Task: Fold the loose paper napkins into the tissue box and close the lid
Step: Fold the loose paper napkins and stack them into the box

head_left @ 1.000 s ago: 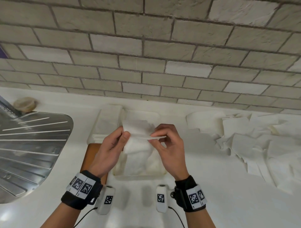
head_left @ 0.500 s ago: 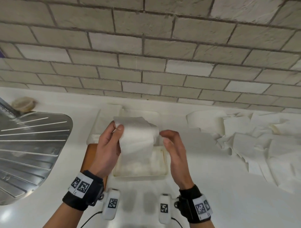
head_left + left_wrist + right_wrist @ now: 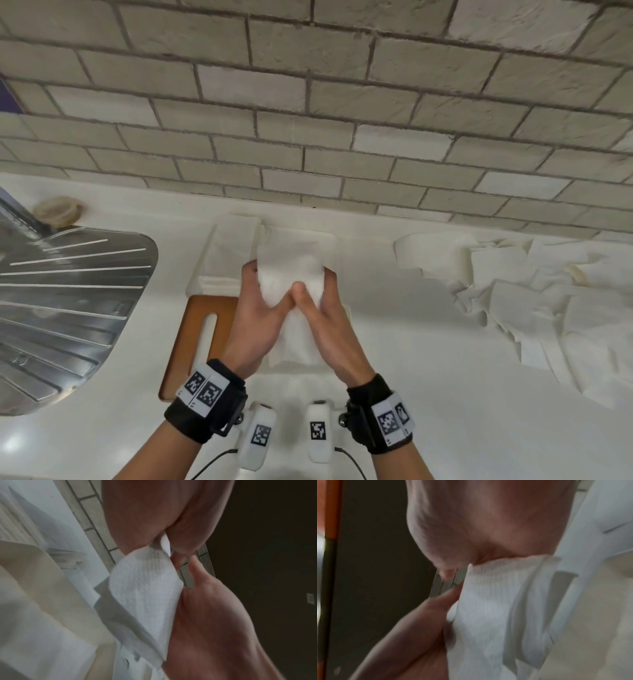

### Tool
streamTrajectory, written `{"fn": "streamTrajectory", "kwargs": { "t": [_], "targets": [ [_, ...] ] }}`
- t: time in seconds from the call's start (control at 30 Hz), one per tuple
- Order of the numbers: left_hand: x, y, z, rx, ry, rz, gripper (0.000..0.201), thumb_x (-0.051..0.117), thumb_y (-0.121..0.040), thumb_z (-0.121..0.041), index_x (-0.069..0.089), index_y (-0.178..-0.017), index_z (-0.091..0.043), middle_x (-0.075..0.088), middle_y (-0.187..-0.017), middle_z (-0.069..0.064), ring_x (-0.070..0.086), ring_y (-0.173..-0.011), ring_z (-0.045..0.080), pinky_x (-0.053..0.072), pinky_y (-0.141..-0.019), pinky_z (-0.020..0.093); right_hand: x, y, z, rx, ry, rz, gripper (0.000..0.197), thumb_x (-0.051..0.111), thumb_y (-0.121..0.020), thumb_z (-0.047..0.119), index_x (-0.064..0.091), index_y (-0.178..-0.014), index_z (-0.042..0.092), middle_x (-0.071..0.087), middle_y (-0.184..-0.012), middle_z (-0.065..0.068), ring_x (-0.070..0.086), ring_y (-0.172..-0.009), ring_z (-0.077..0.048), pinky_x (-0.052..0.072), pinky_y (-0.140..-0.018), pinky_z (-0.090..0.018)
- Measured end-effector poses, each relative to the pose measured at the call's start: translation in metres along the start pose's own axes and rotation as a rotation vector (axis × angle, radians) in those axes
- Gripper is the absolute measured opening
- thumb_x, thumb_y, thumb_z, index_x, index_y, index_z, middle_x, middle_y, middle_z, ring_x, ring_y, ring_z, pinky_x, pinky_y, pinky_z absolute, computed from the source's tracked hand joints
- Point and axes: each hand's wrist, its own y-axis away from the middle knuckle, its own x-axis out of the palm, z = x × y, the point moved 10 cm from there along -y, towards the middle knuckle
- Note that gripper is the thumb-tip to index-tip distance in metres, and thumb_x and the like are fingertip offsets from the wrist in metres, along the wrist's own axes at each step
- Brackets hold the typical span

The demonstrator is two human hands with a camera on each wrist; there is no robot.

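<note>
Napkin (image 3: 291, 274) held upright between both hands — left hand (image 3: 260, 318) and right hand (image 3: 329, 325) fingers clamped on its sides.

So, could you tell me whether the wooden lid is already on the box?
No, the wooden lid lies on the counter beside the left hand.

Bare forearms; black wristbands (image 3: 205, 407) w/ white coded tags, white cam pods (image 3: 257, 435) + black cables at lower centre of frame

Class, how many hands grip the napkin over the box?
2: the left hand pinches the napkin at its left side, the right hand at its right.
</note>
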Motion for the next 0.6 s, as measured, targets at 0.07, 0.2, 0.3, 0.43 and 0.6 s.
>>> {"fn": "streamTrajectory", "kwargs": {
  "t": [0.07, 0.2, 0.3, 0.43, 0.6],
  "targets": [
    [-0.014, -0.001, 0.001, -0.033, 0.081, -0.066, 0.059, 0.081, -0.093, -0.016, 0.048, -0.142, -0.023, 0.074, -0.129, -0.002, 0.073, -0.119, 0.02, 0.06, -0.099, 0.048, -0.005, 0.007, -0.014, 0.073, 0.008, 0.081, 0.078, 0.084, -0.094, 0.035, 0.033, -0.151, 0.046, 0.075, -0.129, 0.005, 0.073, -0.118, -0.01, 0.062, -0.1, -0.038],
    [-0.053, -0.006, 0.003, -0.034, 0.089, -0.207, 0.068, 0.088, -0.084, -0.019, 0.053, -0.142, -0.027, 0.071, -0.131, 0.0, 0.071, -0.119, 0.022, 0.061, -0.097, 0.049, -0.042, 0.019, -0.041, 0.147, -0.021, 0.004, 0.08, 0.087, -0.09, 0.01, 0.042, -0.147, 0.043, 0.079, -0.117, -0.011, 0.075, -0.111, -0.027, 0.063, -0.097, -0.047],
    [-0.068, -0.007, 0.013, -0.027, -0.021, -0.216, 0.059, 0.086, -0.088, -0.015, 0.056, -0.135, -0.036, 0.072, -0.123, 0.002, 0.074, -0.109, 0.022, 0.063, -0.093, 0.049, -0.066, 0.023, -0.059, 0.16, -0.209, -0.193, 0.071, 0.08, -0.096, 0.011, 0.041, -0.146, 0.041, 0.08, -0.115, -0.012, 0.075, -0.113, -0.033, 0.062, -0.098, -0.053],
    [-0.058, -0.009, 0.046, -0.017, -0.271, -0.072, 0.06, 0.076, -0.097, -0.012, 0.047, -0.142, -0.039, 0.07, -0.125, 0.002, 0.07, -0.109, 0.018, 0.059, -0.097, 0.047, -0.069, 0.018, -0.071, 0.101, 0.012, -0.274, 0.086, 0.076, -0.093, 0.002, 0.03, -0.147, 0.051, 0.078, -0.093, -0.007, 0.077, -0.084, -0.015, 0.065, -0.072, -0.033],
    [-0.039, -0.013, 0.082, 0.121, -0.857, 0.128, 0.061, 0.07, -0.097, -0.006, 0.047, -0.14, -0.043, 0.068, -0.103, 0.004, 0.065, -0.086, 0.022, 0.056, -0.08, 0.039, -0.059, 0.005, -0.075, 0.014, 0.655, -0.274, 0.062, 0.046, -0.095, -0.011, 0.053, -0.131, 0.038, 0.058, -0.076, 0.002, 0.057, -0.064, -0.01, 0.042, -0.056, -0.017]
  ]
}}
